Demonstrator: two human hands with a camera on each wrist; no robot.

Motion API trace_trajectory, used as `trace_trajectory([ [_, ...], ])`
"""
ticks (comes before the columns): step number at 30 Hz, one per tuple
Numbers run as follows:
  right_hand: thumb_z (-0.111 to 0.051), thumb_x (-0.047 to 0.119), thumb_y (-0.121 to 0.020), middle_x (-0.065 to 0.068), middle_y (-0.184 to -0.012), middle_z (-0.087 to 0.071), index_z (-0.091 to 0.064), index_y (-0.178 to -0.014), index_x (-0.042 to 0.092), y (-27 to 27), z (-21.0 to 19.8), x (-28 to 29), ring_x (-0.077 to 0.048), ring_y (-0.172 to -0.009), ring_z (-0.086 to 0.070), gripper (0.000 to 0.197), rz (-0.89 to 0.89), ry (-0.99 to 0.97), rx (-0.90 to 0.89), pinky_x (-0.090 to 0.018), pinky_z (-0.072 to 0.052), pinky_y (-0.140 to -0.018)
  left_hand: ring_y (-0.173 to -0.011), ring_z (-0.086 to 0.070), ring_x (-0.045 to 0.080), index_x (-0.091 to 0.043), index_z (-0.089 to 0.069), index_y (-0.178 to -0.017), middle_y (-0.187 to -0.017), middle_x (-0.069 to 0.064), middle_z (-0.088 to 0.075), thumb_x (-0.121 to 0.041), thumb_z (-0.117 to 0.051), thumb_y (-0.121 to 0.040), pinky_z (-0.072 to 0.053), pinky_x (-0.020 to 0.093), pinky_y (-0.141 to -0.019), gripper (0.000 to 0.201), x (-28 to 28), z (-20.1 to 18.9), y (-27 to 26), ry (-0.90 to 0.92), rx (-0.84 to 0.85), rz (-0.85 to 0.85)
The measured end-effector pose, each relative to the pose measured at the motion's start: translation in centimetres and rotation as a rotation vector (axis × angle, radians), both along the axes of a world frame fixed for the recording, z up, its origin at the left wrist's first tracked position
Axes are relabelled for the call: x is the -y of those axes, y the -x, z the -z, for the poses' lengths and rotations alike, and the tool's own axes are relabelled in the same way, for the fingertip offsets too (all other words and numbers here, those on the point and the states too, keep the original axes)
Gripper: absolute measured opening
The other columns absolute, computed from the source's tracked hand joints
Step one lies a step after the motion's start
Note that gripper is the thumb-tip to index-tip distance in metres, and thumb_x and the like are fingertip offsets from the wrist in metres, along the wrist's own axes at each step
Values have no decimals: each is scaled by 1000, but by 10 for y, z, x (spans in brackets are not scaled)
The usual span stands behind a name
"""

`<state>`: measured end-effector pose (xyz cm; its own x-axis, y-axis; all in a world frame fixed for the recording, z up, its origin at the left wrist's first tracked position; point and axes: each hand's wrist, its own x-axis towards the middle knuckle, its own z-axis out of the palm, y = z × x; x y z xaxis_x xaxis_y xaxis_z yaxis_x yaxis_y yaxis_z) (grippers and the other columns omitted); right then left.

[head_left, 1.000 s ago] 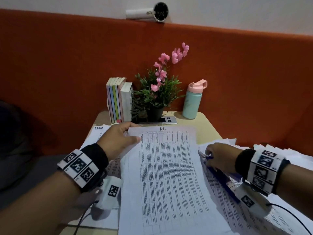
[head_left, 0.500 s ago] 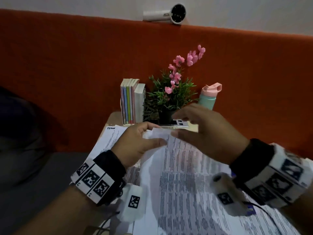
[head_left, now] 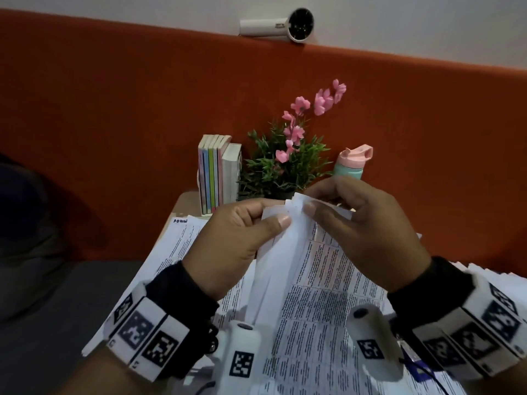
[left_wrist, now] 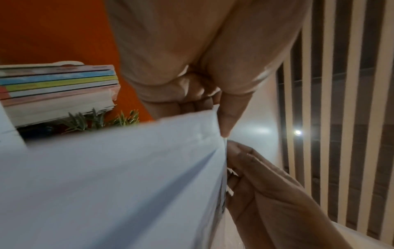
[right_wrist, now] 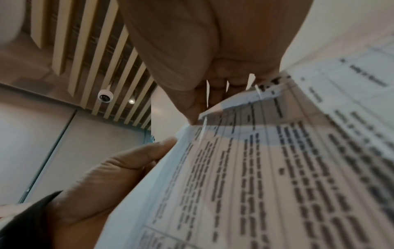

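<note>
A sheaf of white sheets printed with tables [head_left: 319,269] is raised by its top edge above the small table. My left hand [head_left: 273,214] pinches that edge between thumb and curled fingers. Right beside it, my right hand [head_left: 307,203] pinches the same edge, where the sheet corners fan apart a little. The left wrist view shows the blank back of the sheets [left_wrist: 106,185], my left hand [left_wrist: 213,110] on their edge, and the right hand's fingers [left_wrist: 251,168] just below. In the right wrist view the printed side [right_wrist: 266,168] fills the frame under my right hand [right_wrist: 204,104].
More printed sheets [head_left: 176,246] lie on the table at the left, and another pile [head_left: 484,277] at the right. At the back stand upright books [head_left: 216,172], a potted plant with pink flowers [head_left: 288,166] and a teal bottle [head_left: 352,163]. An orange backrest [head_left: 114,109] is behind.
The sheets lay flat with my left hand on their top left corner and my right hand on the right pile. Both hands have since met at the top edge and lifted it.
</note>
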<state>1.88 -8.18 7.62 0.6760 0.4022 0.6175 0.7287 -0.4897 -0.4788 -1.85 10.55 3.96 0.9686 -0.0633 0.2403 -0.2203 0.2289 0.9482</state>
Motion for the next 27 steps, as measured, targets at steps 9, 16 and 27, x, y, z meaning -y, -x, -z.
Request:
trace_trajectory([
  [9,-66,33,-88,10,-87,-67,-75,-92,24,-2,2,4,-11,-85,-61,12,-53,-26,-2,-26,-48,-72,-83,-74,21,-6,-74,-105,-97,13,-77,-13,-64,-83,-59,28,-71,25,2,5,4,29,17,3],
  [16,-71,29,-87,7,-87,-68,-76,-92,23,-5,3,1,-14,-83,-62,10,-103,-38,-65,-26,-48,-71,-93,-74,26,-6,-73,-111,-101,14,-76,-14,-60,-89,-60,34,-81,26,4,10,5,18,13,33],
  [27,-68,23,-92,3,-91,-64,-69,-92,20,-17,11,-9,-11,-85,-60,3,-113,19,-102,-18,-47,-73,-89,-73,22,-8,-73,-108,-101,14,-76,-10,-56,-95,-60,31,-81,20,4,10,-2,-16,-31,-17],
])
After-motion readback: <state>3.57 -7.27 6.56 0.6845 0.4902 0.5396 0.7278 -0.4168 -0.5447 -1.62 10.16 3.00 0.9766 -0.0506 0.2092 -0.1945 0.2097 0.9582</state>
